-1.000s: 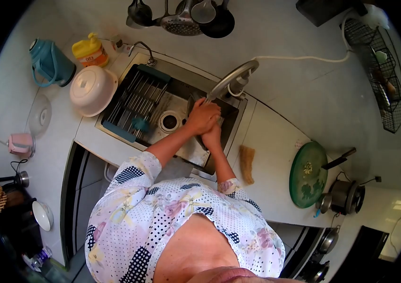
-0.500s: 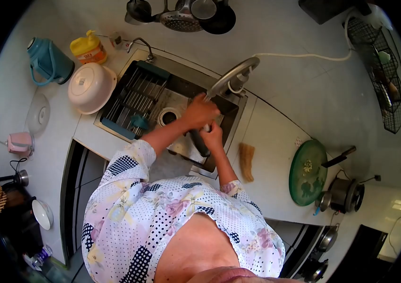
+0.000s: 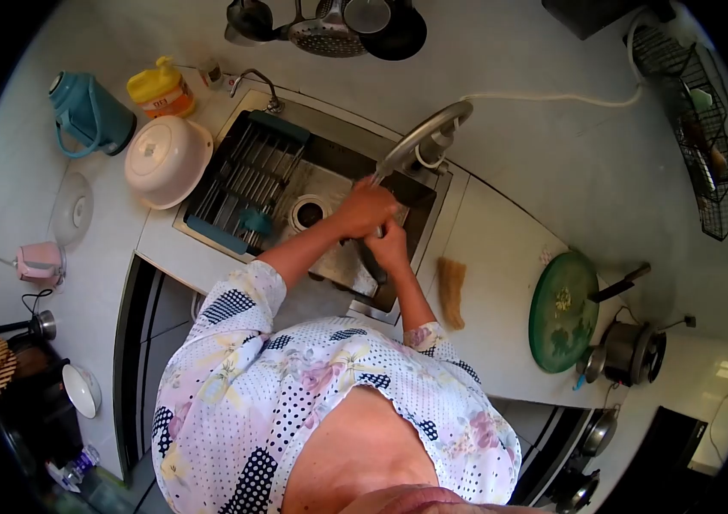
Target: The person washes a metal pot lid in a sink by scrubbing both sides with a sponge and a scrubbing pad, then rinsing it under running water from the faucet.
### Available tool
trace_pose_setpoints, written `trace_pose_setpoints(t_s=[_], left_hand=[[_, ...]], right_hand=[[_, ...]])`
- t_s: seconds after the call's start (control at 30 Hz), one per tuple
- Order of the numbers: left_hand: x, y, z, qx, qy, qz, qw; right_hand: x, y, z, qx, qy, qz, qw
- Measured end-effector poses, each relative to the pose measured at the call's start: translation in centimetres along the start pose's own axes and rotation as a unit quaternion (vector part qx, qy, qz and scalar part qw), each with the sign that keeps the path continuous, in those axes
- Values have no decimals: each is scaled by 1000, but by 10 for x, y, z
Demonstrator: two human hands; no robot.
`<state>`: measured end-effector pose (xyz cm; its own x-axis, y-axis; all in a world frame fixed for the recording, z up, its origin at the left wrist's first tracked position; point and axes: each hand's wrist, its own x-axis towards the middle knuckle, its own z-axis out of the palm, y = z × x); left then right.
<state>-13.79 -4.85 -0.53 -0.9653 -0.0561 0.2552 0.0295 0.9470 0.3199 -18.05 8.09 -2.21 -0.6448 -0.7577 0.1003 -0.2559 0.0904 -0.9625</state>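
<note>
Both of my hands are together over the sink (image 3: 359,141), under the end of the curved metal faucet (image 3: 424,135). My left hand (image 3: 366,210) is closed, its knuckles right at the spout's end; what lies inside its fingers is hidden. Just below and to its right, my right hand (image 3: 389,246) is closed around the upper end of a dark, elongated thing (image 3: 371,264) that slants down into the basin. I cannot tell its kind. Left of the hands, the round drain (image 3: 309,212) shows in the metal sink floor.
A drying rack (image 3: 244,171) spans the sink's left side. Left stand a pink basin (image 3: 167,163), yellow bottle (image 3: 161,88) and blue thermos (image 3: 89,113). On the right counter lie a tan loofah-like piece (image 3: 451,293) and a green cutting board (image 3: 563,313) with chopped bits and a knife (image 3: 621,283).
My hands stay closed together under the faucet with only slight movement. The whole view has shifted a little.
</note>
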Motion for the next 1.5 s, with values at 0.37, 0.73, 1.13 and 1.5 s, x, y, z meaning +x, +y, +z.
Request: trace_pose_setpoints(t_s=[0.37, 0.73, 1.13, 1.5], left_hand=[[-30, -5, 35, -213, 129, -83, 965], [-53, 20, 10, -512, 175, -391, 745], [-70, 6, 22, -572, 232, -310, 723], [-59, 26, -9, -372, 229, -296, 849]], right_hand=[[-1, 18, 2, 41, 23, 85, 995], [-1, -15, 4, -32, 38, 60, 997], [-11, -6, 5, -24, 35, 63, 997], [-8, -15, 9, -24, 30, 47, 998]])
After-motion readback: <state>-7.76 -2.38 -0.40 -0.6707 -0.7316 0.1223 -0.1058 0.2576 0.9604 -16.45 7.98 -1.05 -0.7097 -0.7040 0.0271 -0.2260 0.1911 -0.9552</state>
